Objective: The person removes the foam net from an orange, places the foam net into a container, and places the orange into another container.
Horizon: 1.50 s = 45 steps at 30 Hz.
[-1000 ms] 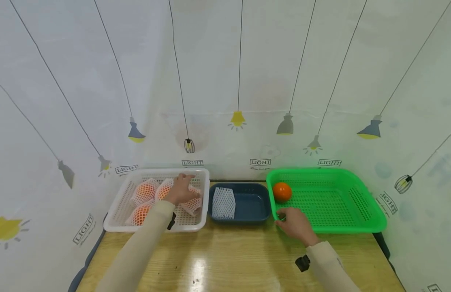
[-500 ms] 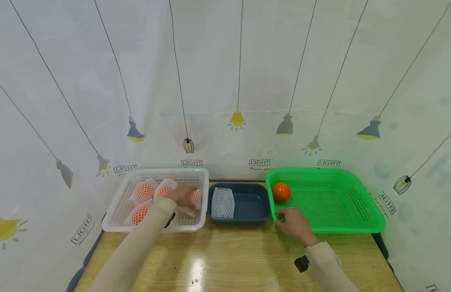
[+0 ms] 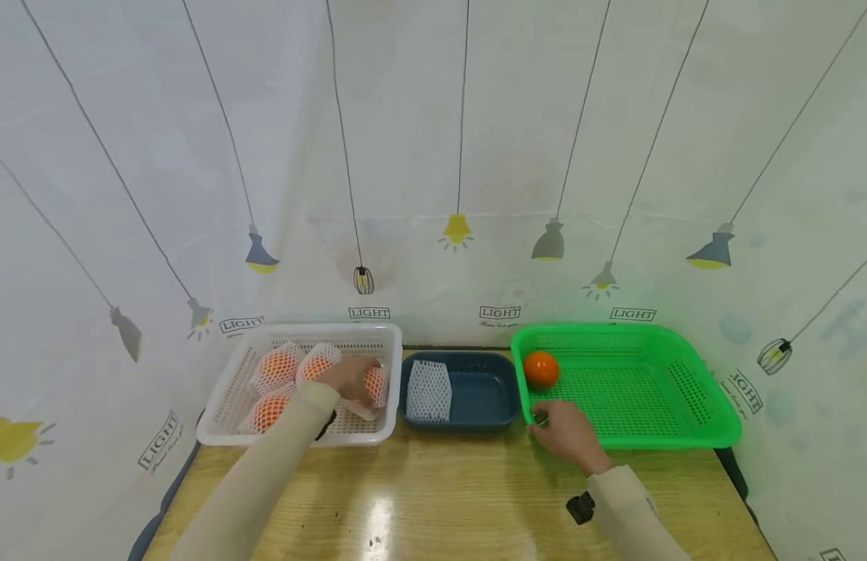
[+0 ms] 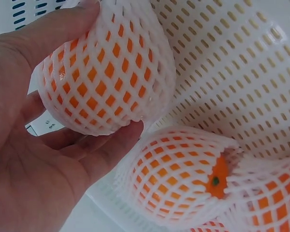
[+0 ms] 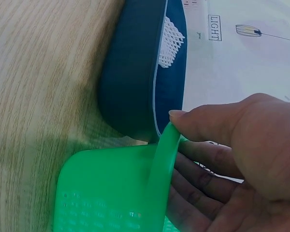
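The orange (image 3: pixel 375 383) sits toward the right end of the white basket (image 3: pixel 366 437), wrapped in its net (image 4: pixel 111 77). I have the left hand (image 3: pixel 347 378) gripping it, thumb on one side, fingers curled beneath. I'd want that hold on the fruit itself, not just the mesh, which looks soft enough to slide; modest pressure should do, with any lift going straight up so as not to catch the netted oranges (image 4: pixel 171 176) to the left.

At the green basket's (image 3: pixel 615 397) near left corner, the right hand (image 3: pixel 566 430) pinches the rim; I judge that useful only for steadying. A bare orange (image 3: pixel 541 369) lies at that basket's left end, and a loose net (image 3: pixel 429 392) on the left side of the blue tray (image 3: pixel 484 397) between the baskets.

My left wrist view cuts off the held net's top, so I can't find its opening or tell whether the fruit is off the floor. The rim hides some right fingertips.
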Motion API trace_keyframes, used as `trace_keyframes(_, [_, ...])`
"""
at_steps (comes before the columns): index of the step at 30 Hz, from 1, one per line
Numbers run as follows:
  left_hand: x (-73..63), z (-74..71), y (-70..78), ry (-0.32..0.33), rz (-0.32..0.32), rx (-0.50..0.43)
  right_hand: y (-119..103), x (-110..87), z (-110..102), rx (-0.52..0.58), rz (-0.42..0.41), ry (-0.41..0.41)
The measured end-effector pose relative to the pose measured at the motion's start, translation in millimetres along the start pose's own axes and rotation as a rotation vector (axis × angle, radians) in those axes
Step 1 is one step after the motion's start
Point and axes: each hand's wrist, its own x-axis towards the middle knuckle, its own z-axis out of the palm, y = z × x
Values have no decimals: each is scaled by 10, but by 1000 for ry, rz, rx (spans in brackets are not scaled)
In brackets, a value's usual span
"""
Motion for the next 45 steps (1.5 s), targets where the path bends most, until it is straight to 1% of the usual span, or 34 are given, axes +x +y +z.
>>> trace_keyframes(3, [17, -6, -34, 12, -13, -28, 1, -6, 3, 7, 1, 3])
trace_keyframes(8, [18, -51, -124, 59, 27, -48, 3, -13, 8, 5, 1, 4])
trace_keyframes(15, [-135, -246, -93, 78, 44, -104, 5, -12, 6, 0, -4, 4])
trace_keyframes(22, [-284, -408, -39, 123, 50, -100, -4, -10, 5, -5, 4, 2])
trace_keyframes(27, [-375, -474, 29, 158, 59, -110, -10, -12, -1, -3, 1, 3])
trace_keyframes(30, [-412, -489, 74, 181, 82, -105, -2, -10, 3, 2, -4, 6])
trace_keyframes(36, [-521, -489, 229, 231, 157, -124, 18, -6, 14, 15, 3, 7])
trace_keyframes(43, [-622, -363, 399, 315, 264, -153, 13, -9, 19, 16, 5, 10])
trace_keyframes(45, [-658, -325, 458, 334, 282, -162, 5, -15, 13, 21, 7, 11])
